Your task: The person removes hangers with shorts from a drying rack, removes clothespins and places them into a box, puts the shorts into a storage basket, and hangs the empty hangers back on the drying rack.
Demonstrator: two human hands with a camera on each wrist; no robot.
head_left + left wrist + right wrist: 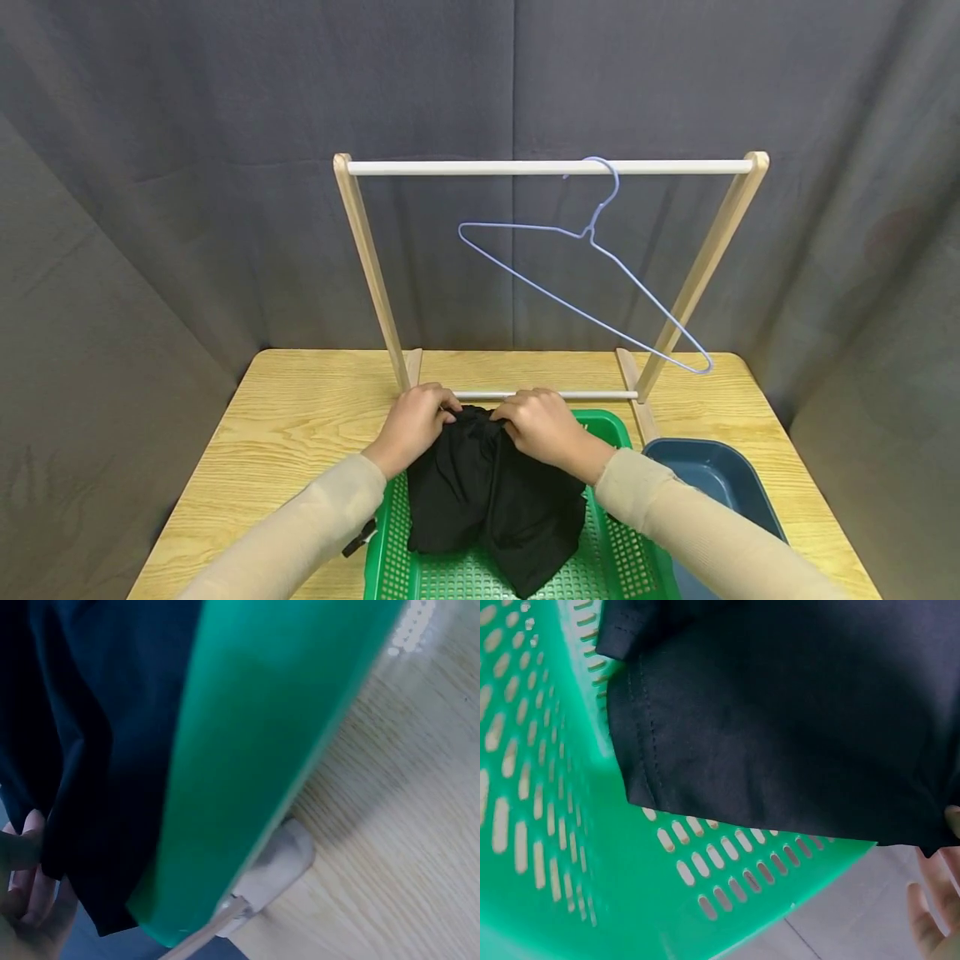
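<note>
A pair of black shorts [495, 492] spreads over the green basket [611, 429], both legs toward the front and partly inside it. My left hand [411, 427] pinches the gathered top edge at its left end. At the right end of that edge, my right hand [545, 427] pinches the cloth between thumb and fingers. In the right wrist view a stitched leg hem of the shorts [780, 735] lies against the basket's slotted wall [532, 787]. The left wrist view shows the shorts [112, 735] along the basket's rim [247, 735].
Behind the basket stands a wooden rack with a white top rail [465, 168]. A lavender wire hanger [591, 229] hangs tilted from the rail, right of its middle. A dark blue tub [738, 458] sits at the right on the wooden table [300, 417]. Grey curtains surround it.
</note>
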